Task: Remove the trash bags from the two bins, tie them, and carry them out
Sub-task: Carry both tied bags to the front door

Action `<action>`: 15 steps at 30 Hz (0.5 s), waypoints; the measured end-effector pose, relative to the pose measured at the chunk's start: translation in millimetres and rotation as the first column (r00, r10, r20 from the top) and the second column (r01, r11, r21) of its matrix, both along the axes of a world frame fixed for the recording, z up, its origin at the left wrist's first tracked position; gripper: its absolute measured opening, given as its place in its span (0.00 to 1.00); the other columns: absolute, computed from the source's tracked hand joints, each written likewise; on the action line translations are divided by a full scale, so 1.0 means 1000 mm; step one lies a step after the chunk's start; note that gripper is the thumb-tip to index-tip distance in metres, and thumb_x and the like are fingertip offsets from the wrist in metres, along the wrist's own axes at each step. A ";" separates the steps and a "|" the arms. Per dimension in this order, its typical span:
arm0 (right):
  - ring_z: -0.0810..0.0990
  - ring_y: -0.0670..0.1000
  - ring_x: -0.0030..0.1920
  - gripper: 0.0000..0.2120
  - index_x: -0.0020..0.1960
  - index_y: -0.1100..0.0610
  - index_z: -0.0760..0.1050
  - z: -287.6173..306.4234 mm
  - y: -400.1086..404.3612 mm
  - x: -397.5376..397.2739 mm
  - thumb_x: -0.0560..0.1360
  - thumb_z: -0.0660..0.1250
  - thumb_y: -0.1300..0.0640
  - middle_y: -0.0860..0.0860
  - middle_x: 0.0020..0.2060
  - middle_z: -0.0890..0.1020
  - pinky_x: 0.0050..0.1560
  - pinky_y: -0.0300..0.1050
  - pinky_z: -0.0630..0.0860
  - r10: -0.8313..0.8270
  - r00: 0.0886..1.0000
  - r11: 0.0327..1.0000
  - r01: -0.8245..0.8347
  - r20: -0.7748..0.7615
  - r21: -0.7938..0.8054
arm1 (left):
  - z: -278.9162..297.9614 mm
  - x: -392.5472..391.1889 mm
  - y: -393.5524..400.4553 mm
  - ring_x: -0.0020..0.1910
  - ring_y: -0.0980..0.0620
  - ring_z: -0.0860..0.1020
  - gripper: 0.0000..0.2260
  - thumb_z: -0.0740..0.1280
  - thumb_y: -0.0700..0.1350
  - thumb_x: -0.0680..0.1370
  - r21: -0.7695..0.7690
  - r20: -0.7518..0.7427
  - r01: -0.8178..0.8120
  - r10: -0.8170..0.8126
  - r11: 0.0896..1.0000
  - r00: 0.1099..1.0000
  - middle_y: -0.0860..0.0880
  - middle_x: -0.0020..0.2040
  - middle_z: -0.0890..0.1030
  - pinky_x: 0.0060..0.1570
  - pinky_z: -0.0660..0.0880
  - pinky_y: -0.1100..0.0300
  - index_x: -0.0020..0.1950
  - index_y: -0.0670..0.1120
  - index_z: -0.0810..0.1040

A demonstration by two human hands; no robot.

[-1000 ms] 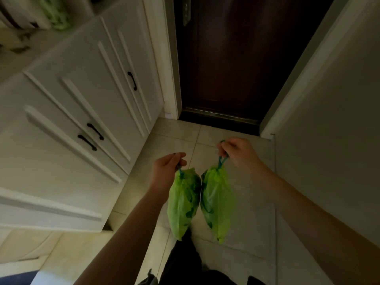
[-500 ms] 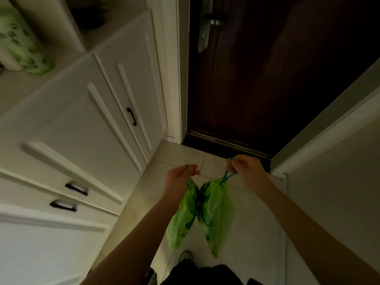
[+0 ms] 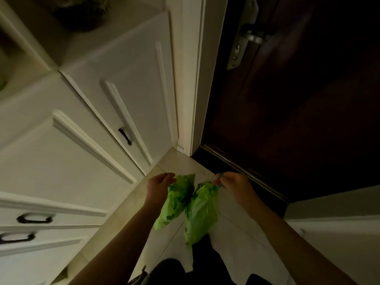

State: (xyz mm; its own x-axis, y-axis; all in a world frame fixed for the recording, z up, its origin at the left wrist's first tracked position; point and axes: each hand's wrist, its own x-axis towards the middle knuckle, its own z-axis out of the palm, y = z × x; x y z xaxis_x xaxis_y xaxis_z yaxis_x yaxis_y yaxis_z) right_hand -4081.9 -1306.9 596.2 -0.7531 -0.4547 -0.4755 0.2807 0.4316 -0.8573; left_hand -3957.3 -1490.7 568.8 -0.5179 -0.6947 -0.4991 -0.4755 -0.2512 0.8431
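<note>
Two small bright green trash bags hang side by side in front of me over the tiled floor. My left hand point(image 3: 159, 185) grips the top of the left green bag point(image 3: 174, 199), which swings slightly forward. My right hand point(image 3: 234, 184) pinches the drawstring of the right green bag point(image 3: 202, 214), which hangs lower and touches the left one. Both bags are gathered shut at the top. No bins are in view.
A dark brown closed door point(image 3: 298, 120) with a metal lever handle point(image 3: 251, 37) stands right ahead. White cabinets point(image 3: 131, 95) with black pulls line the left side. A pale wall point(image 3: 339, 233) is on the right. The beige tiled floor point(image 3: 181, 163) runs between them.
I have moved closer to the door, which now fills more of the view with its handle visible. Both hands still hold the bags, which swing a little forward.
</note>
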 end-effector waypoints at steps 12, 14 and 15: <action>0.78 0.52 0.40 0.11 0.38 0.60 0.77 -0.055 -0.039 -0.156 0.77 0.59 0.65 0.56 0.36 0.79 0.45 0.46 0.75 -0.369 0.860 0.929 0.346 0.353 0.128 | -0.048 -0.124 -0.046 0.36 0.53 0.78 0.08 0.65 0.38 0.77 0.025 0.133 -0.138 0.134 0.990 0.982 0.46 0.36 0.82 0.44 0.72 0.60 0.48 0.38 0.83; 0.78 0.52 0.41 0.10 0.39 0.61 0.77 -0.068 -0.043 -0.176 0.76 0.59 0.66 0.56 0.36 0.79 0.48 0.47 0.75 -0.422 0.827 0.906 0.396 0.370 0.148 | -0.059 -0.141 -0.052 0.36 0.51 0.79 0.07 0.65 0.39 0.77 0.050 0.154 -0.140 0.131 0.989 0.979 0.45 0.36 0.82 0.44 0.74 0.59 0.45 0.40 0.83; 0.78 0.52 0.41 0.10 0.40 0.61 0.77 -0.072 -0.045 -0.185 0.76 0.59 0.66 0.56 0.37 0.79 0.48 0.46 0.75 -0.438 0.817 0.899 0.411 0.374 0.152 | -0.065 -0.149 -0.056 0.37 0.50 0.79 0.07 0.65 0.40 0.77 0.067 0.159 -0.137 0.125 0.988 0.979 0.45 0.36 0.82 0.45 0.75 0.57 0.43 0.42 0.83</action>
